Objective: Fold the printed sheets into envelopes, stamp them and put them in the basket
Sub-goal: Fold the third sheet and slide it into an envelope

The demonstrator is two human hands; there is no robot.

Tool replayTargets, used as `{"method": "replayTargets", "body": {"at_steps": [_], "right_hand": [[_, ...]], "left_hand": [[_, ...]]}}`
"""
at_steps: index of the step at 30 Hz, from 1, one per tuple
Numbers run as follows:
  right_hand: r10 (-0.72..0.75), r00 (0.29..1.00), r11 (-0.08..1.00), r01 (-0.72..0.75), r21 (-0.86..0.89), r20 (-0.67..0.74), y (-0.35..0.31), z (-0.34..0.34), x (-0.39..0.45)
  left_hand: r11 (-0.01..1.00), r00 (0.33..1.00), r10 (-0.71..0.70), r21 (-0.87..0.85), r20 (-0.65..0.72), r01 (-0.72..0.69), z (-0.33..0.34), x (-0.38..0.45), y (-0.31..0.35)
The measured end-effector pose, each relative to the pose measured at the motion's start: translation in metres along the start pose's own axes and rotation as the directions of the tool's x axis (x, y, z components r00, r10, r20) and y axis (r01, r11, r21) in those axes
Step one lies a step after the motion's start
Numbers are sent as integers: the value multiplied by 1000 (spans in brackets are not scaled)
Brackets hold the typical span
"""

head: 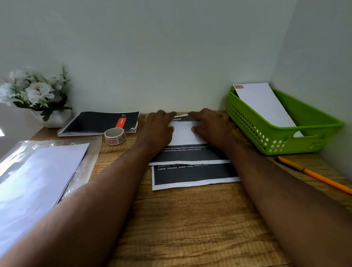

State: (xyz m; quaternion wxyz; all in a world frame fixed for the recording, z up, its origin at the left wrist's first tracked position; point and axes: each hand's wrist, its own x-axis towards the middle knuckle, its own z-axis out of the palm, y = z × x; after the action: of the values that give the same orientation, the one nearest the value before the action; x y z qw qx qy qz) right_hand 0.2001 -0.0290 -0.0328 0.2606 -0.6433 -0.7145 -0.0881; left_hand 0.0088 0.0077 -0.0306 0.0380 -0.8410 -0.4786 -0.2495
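The left hand (157,127) is pressing flat on the printed sheet (190,153), fingers straight and spread toward the wall, thumb lying on the white folded-over flap. The right hand (209,124) is doing the same just beside it, fingers extended, thumb resting on that flap. Both seem to be flattening a fold near the sheet's far edge.

Taking the printed sheet as the landmark, and going left to right: far to its left a stack of white paper (36,177) is lying on a clear plastic sleeve (86,158); behind that a pot of white flowers (36,97) is standing against the wall; nearer the sheet, a black spiral notebook (97,123) is lying with a roll of stamps (114,136) in front of it. A second printed sheet (193,175) is showing from under the landmark's near edge. To the right a green basket (277,142) is holding one stamped envelope (265,106); an orange pen (320,176) is lying in front of the basket on the worktop (186,224).

The sheet is probably light, thin and limp, and may slide on the sheet beneath. It is best pinned with flat palms while creasing, and lifted by pinching a free edge or corner.
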Motion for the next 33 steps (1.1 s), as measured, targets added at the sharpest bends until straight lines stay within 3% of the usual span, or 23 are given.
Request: {"method": "replayTargets", "body": {"at_steps": [3, 6, 10, 13, 19, 28, 33], "right_hand": [[-79, 961, 997, 78, -18, -265, -3, -1, 2], [-96, 930, 994, 105, 6, -356, -4, -2, 1], [-76, 975, 995, 88, 48, -208, -2, 0, 0], [-80, 992, 978, 96, 186, -95, -1, -1, -2], [6, 985, 979, -41, 201, 172, -6, 0, -6], [-19, 979, 940, -52, 338, 203, -1, 4, -3], [-58, 957, 989, 17, 146, 283, -5, 8, 1]], "left_hand": [[994, 953, 95, -16, -288, -104, -2, 0, 4], [987, 921, 156, 17, -358, -161, -1, -1, 5], [988, 968, 153, -8, -199, -157, 1, -1, 4], [989, 990, 127, -73, -64, -132, 0, -2, 7], [988, 997, 18, -156, 75, -6, -1, -6, 15], [960, 970, -33, -261, 242, 98, 10, -6, 13], [996, 939, -34, -66, 343, 60, 16, -1, 11]]}}
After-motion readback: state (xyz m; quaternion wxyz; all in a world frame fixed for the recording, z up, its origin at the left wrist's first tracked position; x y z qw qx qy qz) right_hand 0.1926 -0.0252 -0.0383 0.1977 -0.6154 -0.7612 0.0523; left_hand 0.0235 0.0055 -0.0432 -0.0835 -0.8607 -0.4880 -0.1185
